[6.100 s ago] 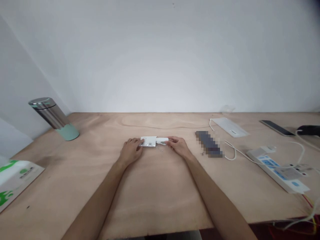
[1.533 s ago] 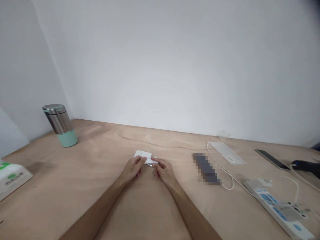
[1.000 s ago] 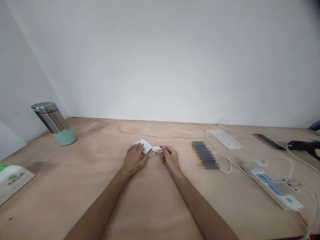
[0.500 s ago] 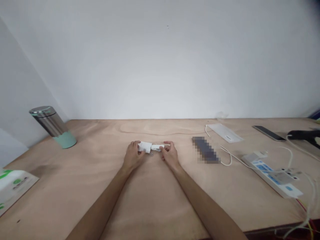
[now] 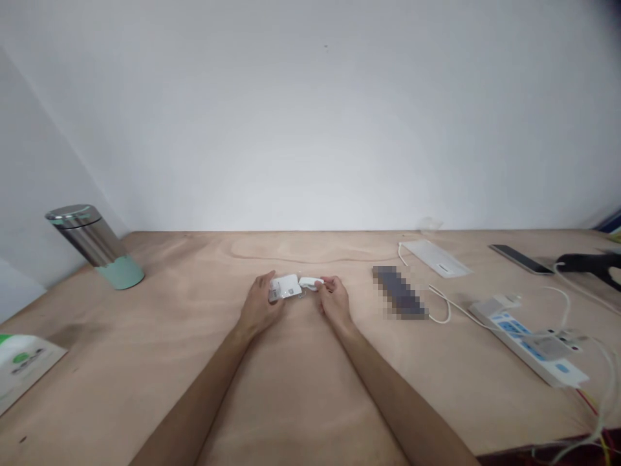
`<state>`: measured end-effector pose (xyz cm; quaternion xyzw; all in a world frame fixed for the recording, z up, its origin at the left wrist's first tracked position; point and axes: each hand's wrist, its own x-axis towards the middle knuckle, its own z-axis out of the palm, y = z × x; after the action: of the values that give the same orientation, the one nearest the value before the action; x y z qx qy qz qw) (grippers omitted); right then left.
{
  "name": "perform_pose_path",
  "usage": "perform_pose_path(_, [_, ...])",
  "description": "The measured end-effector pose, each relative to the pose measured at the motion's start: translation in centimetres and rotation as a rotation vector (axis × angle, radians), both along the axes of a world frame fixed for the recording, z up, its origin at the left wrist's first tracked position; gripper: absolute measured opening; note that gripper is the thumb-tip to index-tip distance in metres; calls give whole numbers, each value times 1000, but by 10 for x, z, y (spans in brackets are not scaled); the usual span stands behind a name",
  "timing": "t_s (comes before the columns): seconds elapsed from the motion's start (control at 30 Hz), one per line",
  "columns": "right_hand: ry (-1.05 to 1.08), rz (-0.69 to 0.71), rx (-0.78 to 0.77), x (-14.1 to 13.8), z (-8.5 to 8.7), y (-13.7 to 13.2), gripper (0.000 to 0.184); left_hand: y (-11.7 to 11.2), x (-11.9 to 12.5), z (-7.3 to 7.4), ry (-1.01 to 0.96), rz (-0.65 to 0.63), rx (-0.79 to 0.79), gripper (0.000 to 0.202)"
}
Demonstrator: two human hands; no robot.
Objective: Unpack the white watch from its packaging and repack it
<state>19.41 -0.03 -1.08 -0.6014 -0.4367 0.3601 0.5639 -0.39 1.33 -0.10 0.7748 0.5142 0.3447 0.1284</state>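
Left hand [image 5: 259,304]: curled, holding the packet [image 5: 289,285].
Right hand [image 5: 334,301]: pinching a white object [image 5: 309,283] beside the packet.
Bottle [image 5: 99,249]: standing far left.

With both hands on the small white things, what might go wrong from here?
The right hand has the white item only by its end, so it might slip. Clear plastic on the packet could crease where the left hand touches it. A wide move rightward might snag the looped white cable.

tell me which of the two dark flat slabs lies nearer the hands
The pixelated slab, right of the right hand and left of the power strip; the other slab lies farther right, behind that strip.
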Motion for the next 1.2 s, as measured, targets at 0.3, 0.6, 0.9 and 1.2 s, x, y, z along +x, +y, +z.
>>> perform_pose_path(0.3, [-193, -43, 11, 8, -4, 2, 33, 2, 1, 7, 209, 61, -57, 67])
perform_pose_path(0.6, [-163, -14, -59, 17, 0, 5, 37, 2, -4, 9, 114, -20, -140, 68])
perform_pose_path(0.9, [-192, -22, -6, 14, -6, 7, 32, -3, 2, 16, 148, -52, -200, 51])
perform_pose_path(1.2, [-226, 63, -16, 10, -7, 8, 28, -2, 3, 13, 196, -185, -113, 29])
